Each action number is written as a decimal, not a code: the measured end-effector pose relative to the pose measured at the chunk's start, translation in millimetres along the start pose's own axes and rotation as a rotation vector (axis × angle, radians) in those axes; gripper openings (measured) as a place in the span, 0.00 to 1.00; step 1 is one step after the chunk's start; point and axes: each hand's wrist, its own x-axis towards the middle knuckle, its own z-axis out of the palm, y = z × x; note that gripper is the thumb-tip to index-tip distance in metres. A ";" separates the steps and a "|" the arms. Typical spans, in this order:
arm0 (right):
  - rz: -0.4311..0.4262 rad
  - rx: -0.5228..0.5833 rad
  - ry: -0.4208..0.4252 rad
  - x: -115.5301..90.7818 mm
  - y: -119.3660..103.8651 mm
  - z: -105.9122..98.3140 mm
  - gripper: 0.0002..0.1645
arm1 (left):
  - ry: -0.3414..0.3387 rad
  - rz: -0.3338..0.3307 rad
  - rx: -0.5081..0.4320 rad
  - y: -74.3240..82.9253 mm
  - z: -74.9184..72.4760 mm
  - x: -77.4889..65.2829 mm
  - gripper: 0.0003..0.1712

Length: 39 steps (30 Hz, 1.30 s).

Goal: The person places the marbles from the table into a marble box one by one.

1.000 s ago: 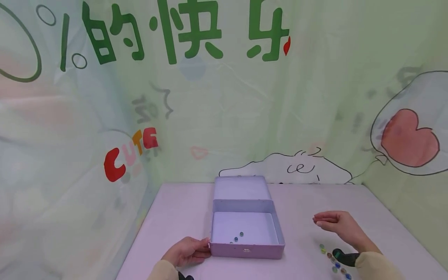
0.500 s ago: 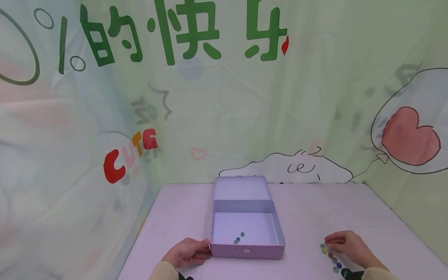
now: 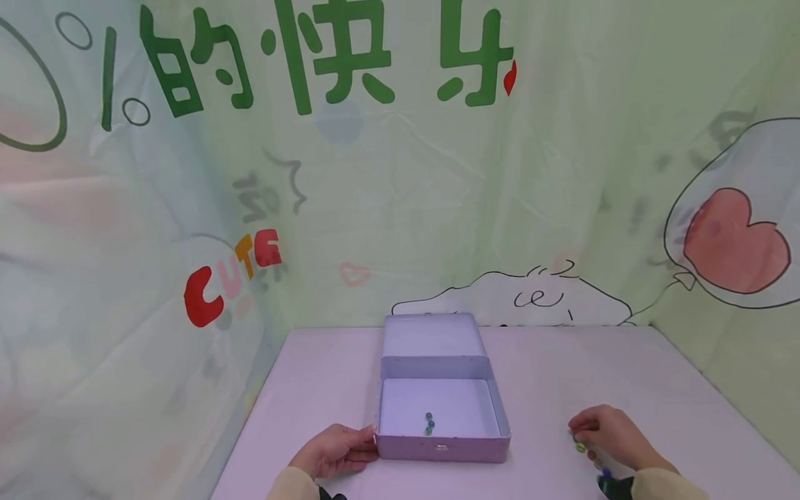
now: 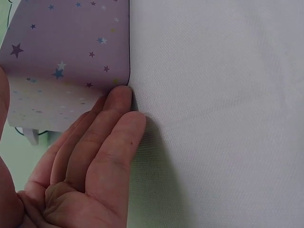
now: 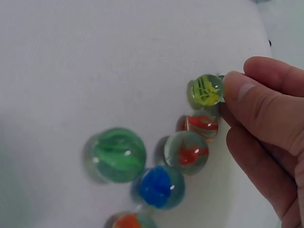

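A lilac tin box (image 3: 406, 449) stands on the table with its lid thrown back, and a few small marbles (image 3: 430, 423) lie inside near its front wall. My left hand (image 3: 334, 451) rests at the box's front left corner, thumb near the rim and fairly straight fingers (image 4: 114, 152) against its star-printed side. Out to the right, my right hand (image 3: 615, 437) pinches a glass marble between thumb and forefinger, mostly hidden behind the thumb (image 5: 242, 97). Right beside the thumb sits a yellow-green marble (image 5: 207, 90).
More marbles trail toward me on the table: a red-striped one (image 5: 203, 126), a clear one with red (image 5: 187, 153), a large green one (image 5: 118, 154), a blue one (image 5: 161, 186) and an orange one (image 5: 130, 222). Printed curtains (image 3: 387, 208) enclose the table's back and sides.
My right hand has come down toward the marbles and closed its fingertips on one at the row's far end. Marbles inside the box have rolled slightly right. The left hand stays put.
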 end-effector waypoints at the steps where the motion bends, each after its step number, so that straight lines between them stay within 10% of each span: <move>1: 0.001 -0.006 0.002 -0.8 -0.9 0.0 0.09 | 0.001 0.002 0.000 0.6 0.2 -0.6 0.30; 8: 0.022 0.129 0.077 -12.5 -4.1 -4.4 0.14 | 0.007 -0.001 -0.005 -2.6 0.7 -0.3 0.28; 13: 0.022 0.508 0.128 -21.0 -0.6 -16.5 0.35 | 0.020 -0.004 -0.008 -2.6 -2.2 -0.6 0.28; 18: -0.027 0.831 0.102 -24.1 4.9 -21.3 0.35 | 0.023 0.000 0.000 -0.2 -4.4 -2.7 0.28; 39: -0.399 0.414 -0.137 32.0 -168.9 42.9 0.20 | 0.020 0.024 -0.009 -1.7 -1.2 -1.2 0.29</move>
